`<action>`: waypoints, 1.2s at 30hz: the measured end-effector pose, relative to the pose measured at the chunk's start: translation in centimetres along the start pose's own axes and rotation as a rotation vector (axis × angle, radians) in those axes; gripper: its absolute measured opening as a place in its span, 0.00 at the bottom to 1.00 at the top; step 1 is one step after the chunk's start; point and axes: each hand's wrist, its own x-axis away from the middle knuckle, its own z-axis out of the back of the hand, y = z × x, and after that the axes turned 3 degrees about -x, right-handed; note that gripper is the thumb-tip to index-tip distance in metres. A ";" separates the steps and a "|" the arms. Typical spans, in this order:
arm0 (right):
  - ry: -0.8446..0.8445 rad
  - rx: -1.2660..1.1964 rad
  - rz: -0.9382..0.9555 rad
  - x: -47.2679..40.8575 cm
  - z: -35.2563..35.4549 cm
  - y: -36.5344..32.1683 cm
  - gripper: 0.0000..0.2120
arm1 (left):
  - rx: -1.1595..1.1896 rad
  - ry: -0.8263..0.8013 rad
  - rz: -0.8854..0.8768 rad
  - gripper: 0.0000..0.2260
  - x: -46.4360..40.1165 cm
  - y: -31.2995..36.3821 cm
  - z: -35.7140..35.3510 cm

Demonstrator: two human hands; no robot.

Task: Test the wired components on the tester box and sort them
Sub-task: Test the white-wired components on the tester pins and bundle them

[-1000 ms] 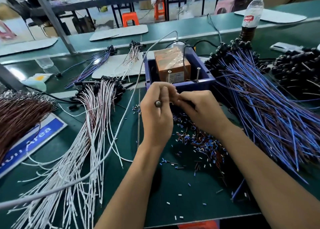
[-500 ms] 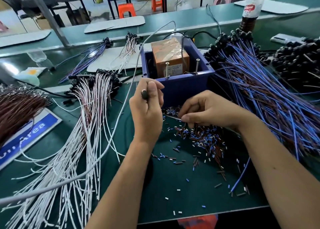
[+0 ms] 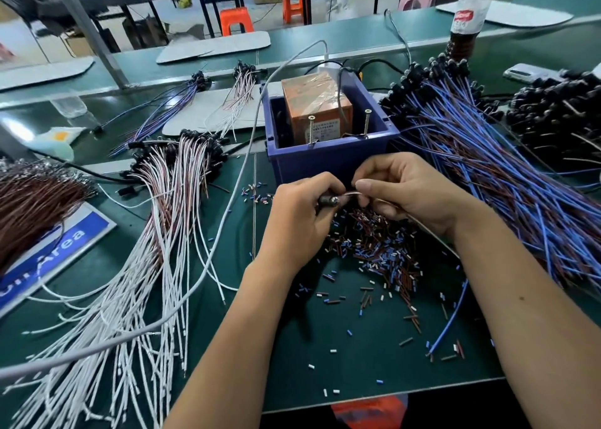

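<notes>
Sorted stock lies on the left of the bench: a fan of white-and-brown leaded components (image 3: pixel 153 233) at 9 o'clock from the hands, their black heads pointing away from the operator. The bench mat (image 3: pixel 227 347) under the hands carries a scatter of cut insulation offcuts (image 3: pixel 383 249).

The left hand (image 3: pixel 299 220) is curled round the dark cylindrical head of the component under test (image 3: pixel 328 200), gripping it firmly. Just beside it, at 3 o'clock, the right hand (image 3: pixel 409 194) pinches the component's pale leads between thumb and fingertips; the leads trail back under the right wrist.

The tester box (image 3: pixel 328 162), a blue bin holding an orange unit, stands at 12 o'clock from the hands, with two upright contact screws (image 3: pixel 311 129) on its near rim. The component is near these contacts but does not touch them.

Recommended procedure: separate the two leads with the right hand and check that the bare ends are straight. Present one lead to each screw, keeping them apart to avoid a short. Hold the head steady and in view so any response is readable.

Untested blue-and-brown stock (image 3: pixel 487 175) lies at 3 o'clock.
</notes>
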 end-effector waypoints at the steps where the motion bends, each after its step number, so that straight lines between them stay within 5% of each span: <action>1: 0.011 0.004 -0.005 0.0 0.1 0.0 0.06 | 0.001 0.023 0.021 0.04 0.0 -0.2 0.0; 12: 0.098 0.052 0.030 0.1 0.6 0.1 0.10 | 0.031 0.067 0.145 0.04 0.2 0.0 0.0; 23: 0.125 0.158 0.143 -0.1 -0.2 0.1 0.02 | 0.076 -0.001 0.205 0.06 0.3 0.2 0.2; 36: 0.115 0.051 0.051 -0.1 0.0 0.1 0.02 | 0.280 -0.108 0.316 0.08 0.2 -0.4 1.3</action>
